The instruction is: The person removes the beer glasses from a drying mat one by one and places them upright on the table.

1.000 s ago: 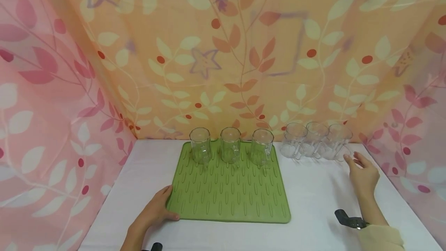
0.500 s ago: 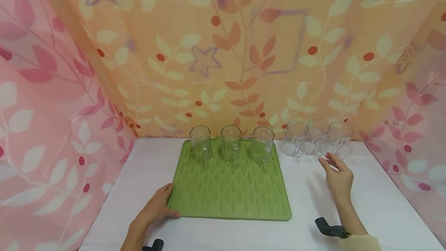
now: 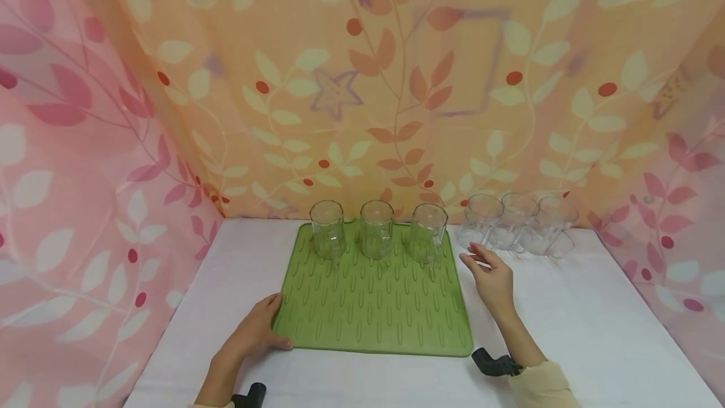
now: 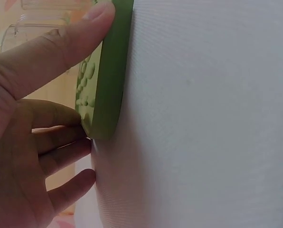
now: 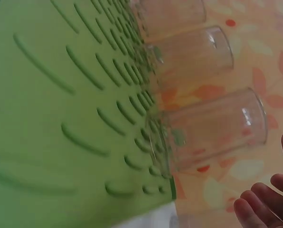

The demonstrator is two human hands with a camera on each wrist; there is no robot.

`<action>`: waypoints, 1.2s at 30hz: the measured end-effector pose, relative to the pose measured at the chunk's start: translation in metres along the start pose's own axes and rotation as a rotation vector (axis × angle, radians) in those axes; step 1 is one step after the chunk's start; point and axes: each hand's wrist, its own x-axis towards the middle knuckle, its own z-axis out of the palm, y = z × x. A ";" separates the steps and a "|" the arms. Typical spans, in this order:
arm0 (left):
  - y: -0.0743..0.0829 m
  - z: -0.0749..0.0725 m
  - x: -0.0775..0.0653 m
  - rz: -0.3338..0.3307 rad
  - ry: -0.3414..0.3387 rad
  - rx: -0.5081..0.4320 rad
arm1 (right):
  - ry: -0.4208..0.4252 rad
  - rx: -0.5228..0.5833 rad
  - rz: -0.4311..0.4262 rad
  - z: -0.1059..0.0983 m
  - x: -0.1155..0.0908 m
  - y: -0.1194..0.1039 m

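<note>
Resting at the near left corner of the green ribbed mat [image 3: 368, 310], the left hand [image 3: 255, 326] has its fingers along the left edge and its thumb over the front edge, spread wide around the corner; I cannot tell how hard it presses. The mat lies on the white tabletop [image 3: 589, 326]. A light, steady touch looks best here, because a tug up on that corner could make the glass on top wobble. Three clear glass mugs stand in a row along the back of the mat, with gaps between them: the left mug [image 3: 327, 232], the middle mug [image 3: 376, 232] and the right mug [image 3: 427, 235]. If the mat needs a nudge, a slow push would be safer than a quick one. Just past the mat's right edge is the right hand [image 3: 494, 279]. Its fingers are loosely bent, with a bit of space by the thumb, and they hold nothing. It is near three more mugs, the near-hand mug [image 3: 484, 209], the next mug [image 3: 518, 209] and the end mug [image 3: 548, 228], all standing close together on the tabletop. Clear glass is hard to see, so that hand should go gently and not bump one into another.
</note>
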 end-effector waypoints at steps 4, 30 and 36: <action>0.000 0.001 0.000 -0.011 -0.004 -0.004 | -0.076 -0.020 -0.008 0.018 -0.001 0.001; -0.001 -0.001 0.000 -0.009 0.000 0.009 | 0.074 -0.051 -0.106 0.071 -0.010 0.006; -0.003 0.001 -0.001 0.003 0.000 -0.005 | 0.113 -0.108 -0.161 0.072 -0.009 0.006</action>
